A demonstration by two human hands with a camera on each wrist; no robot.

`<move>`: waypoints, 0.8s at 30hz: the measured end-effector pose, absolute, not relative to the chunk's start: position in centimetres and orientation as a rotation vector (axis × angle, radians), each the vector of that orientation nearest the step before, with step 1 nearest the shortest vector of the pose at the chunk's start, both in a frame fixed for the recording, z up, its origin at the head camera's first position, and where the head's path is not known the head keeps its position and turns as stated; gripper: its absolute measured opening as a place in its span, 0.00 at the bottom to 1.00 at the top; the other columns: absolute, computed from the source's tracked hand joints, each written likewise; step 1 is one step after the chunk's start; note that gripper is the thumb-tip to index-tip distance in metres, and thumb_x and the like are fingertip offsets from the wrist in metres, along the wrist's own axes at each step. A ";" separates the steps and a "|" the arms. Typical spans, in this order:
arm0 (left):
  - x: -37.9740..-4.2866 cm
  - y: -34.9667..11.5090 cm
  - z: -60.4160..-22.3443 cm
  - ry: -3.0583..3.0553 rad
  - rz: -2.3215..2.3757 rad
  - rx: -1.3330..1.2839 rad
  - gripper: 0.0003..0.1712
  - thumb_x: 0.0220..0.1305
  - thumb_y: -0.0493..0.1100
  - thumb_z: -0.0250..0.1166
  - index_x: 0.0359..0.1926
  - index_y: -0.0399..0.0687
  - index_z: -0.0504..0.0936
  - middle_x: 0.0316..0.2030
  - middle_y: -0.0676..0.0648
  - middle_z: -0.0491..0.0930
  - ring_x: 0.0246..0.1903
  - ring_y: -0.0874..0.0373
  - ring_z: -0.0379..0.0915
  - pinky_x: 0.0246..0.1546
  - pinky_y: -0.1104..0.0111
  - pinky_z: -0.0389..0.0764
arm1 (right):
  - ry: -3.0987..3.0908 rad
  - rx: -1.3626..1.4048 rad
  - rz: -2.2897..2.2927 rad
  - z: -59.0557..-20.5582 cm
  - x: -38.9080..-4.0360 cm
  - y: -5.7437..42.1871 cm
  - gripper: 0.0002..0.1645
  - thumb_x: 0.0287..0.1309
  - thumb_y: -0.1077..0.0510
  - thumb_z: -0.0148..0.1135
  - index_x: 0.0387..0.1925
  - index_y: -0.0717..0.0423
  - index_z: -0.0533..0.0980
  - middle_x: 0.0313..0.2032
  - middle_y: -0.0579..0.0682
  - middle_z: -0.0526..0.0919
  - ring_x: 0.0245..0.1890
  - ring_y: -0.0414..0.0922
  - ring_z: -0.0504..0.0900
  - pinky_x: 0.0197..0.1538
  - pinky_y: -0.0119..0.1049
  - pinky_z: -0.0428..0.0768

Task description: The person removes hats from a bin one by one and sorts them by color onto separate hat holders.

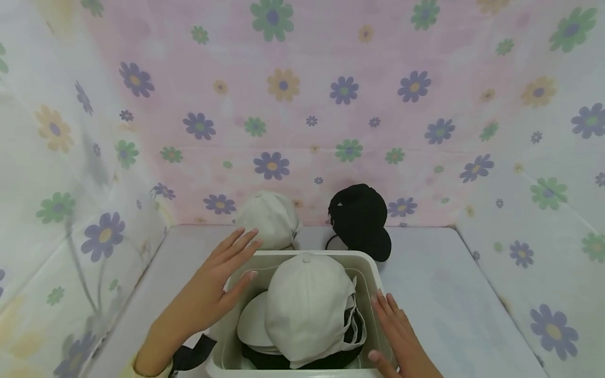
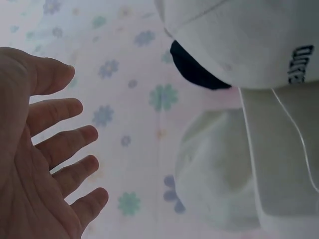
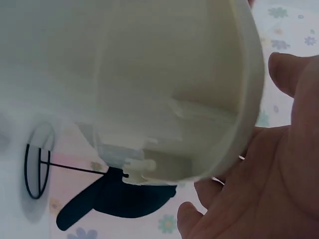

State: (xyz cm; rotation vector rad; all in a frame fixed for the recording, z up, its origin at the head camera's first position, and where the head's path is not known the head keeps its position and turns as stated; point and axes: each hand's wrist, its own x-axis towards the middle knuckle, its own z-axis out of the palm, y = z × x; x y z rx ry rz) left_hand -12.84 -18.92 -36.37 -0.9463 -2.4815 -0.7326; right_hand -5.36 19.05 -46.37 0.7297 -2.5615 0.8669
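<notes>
A pale plastic bin (image 1: 373, 262) holds several caps. On top lies a white cap (image 1: 307, 304), and dark lettering shows on a white cap (image 2: 239, 40) in the left wrist view. Another white brim and some black fabric show beneath it. My left hand (image 1: 212, 283) hovers at the bin's left side, fingers spread and holding nothing. Along the right rim, my right hand (image 1: 402, 336) has its fingers extended. In the right wrist view that hand lies against or very close to the bin's outer wall (image 3: 164, 64); contact is hard to tell.
Behind the bin stand a white cap (image 1: 267, 218) at left and a black cap (image 1: 359, 220) at right. The black one sits on a black wire stand (image 3: 37, 172). A black strap-like piece (image 1: 196, 352) lies near my left wrist. Floral cloth walls (image 1: 302, 131) enclose the white surface.
</notes>
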 end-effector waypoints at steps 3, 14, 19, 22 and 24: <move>-13.4 -17.7 -35.6 -2.506 -0.720 -1.032 0.36 0.73 0.42 0.63 0.78 0.54 0.62 0.78 0.50 0.57 0.79 0.48 0.46 0.74 0.45 0.58 | -2.582 0.714 0.877 -46.8 -5.4 18.6 0.53 0.60 0.55 0.69 0.80 0.52 0.52 0.80 0.47 0.52 0.79 0.29 0.35 0.69 0.16 0.29; -15.6 -13.6 -35.4 -2.735 -0.867 -1.091 0.32 0.78 0.55 0.56 0.76 0.50 0.66 0.76 0.46 0.62 0.76 0.46 0.55 0.71 0.46 0.64 | -2.556 0.718 0.697 -47.3 -5.4 18.4 0.57 0.56 0.47 0.73 0.79 0.59 0.54 0.78 0.58 0.57 0.81 0.36 0.37 0.74 0.20 0.30; -16.9 -11.9 -36.0 -2.826 -0.864 -1.210 0.32 0.78 0.55 0.54 0.74 0.42 0.67 0.74 0.41 0.65 0.75 0.44 0.57 0.73 0.48 0.62 | -2.566 0.699 0.652 -47.3 -5.4 18.5 0.62 0.52 0.42 0.75 0.80 0.57 0.53 0.75 0.61 0.61 0.81 0.36 0.38 0.74 0.20 0.30; -17.6 -11.1 -36.6 -2.853 -0.872 -1.253 0.32 0.78 0.53 0.55 0.73 0.41 0.68 0.72 0.43 0.69 0.73 0.46 0.61 0.73 0.50 0.63 | -2.604 0.668 0.619 -47.3 -5.4 18.4 0.65 0.49 0.40 0.76 0.80 0.55 0.51 0.75 0.61 0.62 0.80 0.33 0.36 0.73 0.19 0.29; -17.9 -10.6 -37.0 -2.869 -0.887 -1.257 0.31 0.78 0.53 0.56 0.73 0.40 0.68 0.70 0.44 0.71 0.72 0.48 0.64 0.71 0.52 0.66 | -2.640 0.640 0.605 -47.2 -5.4 18.3 0.67 0.48 0.38 0.76 0.81 0.52 0.50 0.75 0.60 0.62 0.79 0.30 0.34 0.72 0.18 0.28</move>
